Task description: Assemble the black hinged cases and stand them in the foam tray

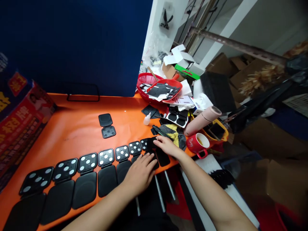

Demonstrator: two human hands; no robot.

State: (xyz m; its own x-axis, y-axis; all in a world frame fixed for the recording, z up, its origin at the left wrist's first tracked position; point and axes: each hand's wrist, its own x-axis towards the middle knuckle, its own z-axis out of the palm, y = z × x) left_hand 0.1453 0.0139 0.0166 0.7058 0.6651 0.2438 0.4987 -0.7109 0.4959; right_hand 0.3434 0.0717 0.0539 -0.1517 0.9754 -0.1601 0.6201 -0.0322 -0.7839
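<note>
A row of black hinged cases (88, 163) lies unfolded along the front of the orange tabletop. Their far halves carry several white round dots; the near halves are plain black. My left hand (141, 171) rests flat over the near halves toward the row's right end, fingers stretched out and slightly apart. At that end, my right hand (166, 146) pinches a dark flat piece (151, 142) over the last dotted half, partly covering it. My fingers hide part of this piece. Another unfolded black case (107, 125), without white dots, lies apart farther back.
Right of my hands stand a red mug (197, 144) with liquid and a tilted pink bottle (203, 121). Behind are a small white dropper bottle (147, 119) and a red basket (142, 80) beside a dustpan of dark scraps (166, 89). A printed box (26, 118) borders the left.
</note>
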